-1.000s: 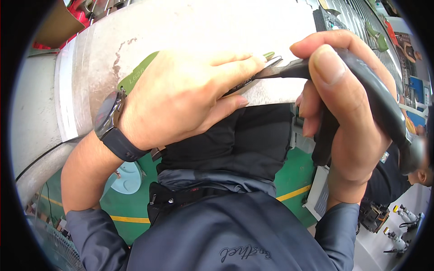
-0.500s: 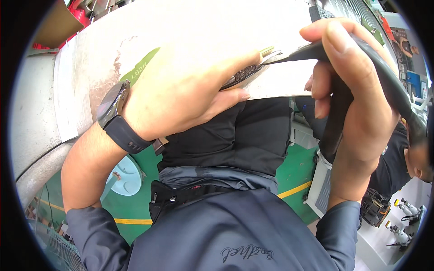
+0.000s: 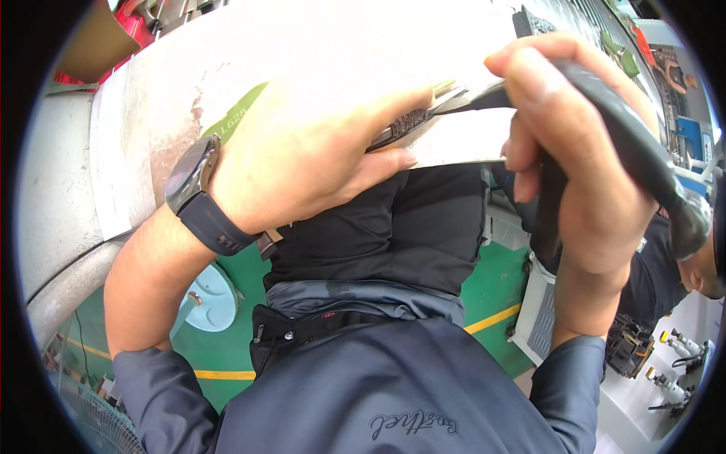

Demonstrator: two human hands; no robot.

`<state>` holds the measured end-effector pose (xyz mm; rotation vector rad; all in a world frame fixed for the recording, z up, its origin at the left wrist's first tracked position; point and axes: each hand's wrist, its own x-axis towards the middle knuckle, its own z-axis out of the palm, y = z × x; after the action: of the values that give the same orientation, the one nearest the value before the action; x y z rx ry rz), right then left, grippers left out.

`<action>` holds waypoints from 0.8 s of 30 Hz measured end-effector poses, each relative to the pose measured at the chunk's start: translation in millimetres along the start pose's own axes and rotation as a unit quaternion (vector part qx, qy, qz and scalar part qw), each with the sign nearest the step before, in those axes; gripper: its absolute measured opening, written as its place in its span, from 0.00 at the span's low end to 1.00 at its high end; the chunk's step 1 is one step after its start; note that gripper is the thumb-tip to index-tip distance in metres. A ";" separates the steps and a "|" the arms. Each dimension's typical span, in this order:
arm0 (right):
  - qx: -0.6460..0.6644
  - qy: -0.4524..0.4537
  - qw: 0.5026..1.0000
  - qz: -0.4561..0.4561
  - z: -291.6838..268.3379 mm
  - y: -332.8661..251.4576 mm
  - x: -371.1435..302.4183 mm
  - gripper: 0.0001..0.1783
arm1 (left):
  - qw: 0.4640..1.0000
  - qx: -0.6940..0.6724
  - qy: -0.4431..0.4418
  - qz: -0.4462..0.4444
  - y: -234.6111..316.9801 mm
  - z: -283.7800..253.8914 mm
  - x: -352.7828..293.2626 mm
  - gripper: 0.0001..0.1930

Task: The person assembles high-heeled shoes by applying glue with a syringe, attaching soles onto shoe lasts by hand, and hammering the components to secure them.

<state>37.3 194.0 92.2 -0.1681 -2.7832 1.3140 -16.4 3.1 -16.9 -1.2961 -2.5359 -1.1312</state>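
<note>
While your left hand [image 3: 302, 151] pinched the green piece [image 3: 242, 112] at the near edge of the desk [image 3: 170, 91], your right hand [image 3: 582, 144] was wrapped round the black-handled tool [image 3: 635, 138], poised at the piece's far end, where a firm brace and gentle pressure looked wisest!

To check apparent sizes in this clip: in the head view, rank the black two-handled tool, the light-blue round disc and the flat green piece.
Largest to smallest:
1. Black two-handled tool
2. Light-blue round disc, which looks farther off
3. Flat green piece, visible part only; its full size is hidden
</note>
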 end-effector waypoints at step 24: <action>-0.023 -0.018 0.985 -0.167 11.1 15.9 -0.7 0.12 | 0.997 0.014 0.007 0.072 -2.2 1.0 8.1 0.24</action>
<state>38.0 195.4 72.9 0.3113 -2.7139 1.1796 -22.9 8.3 -15.8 -1.4331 -2.3946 -1.0673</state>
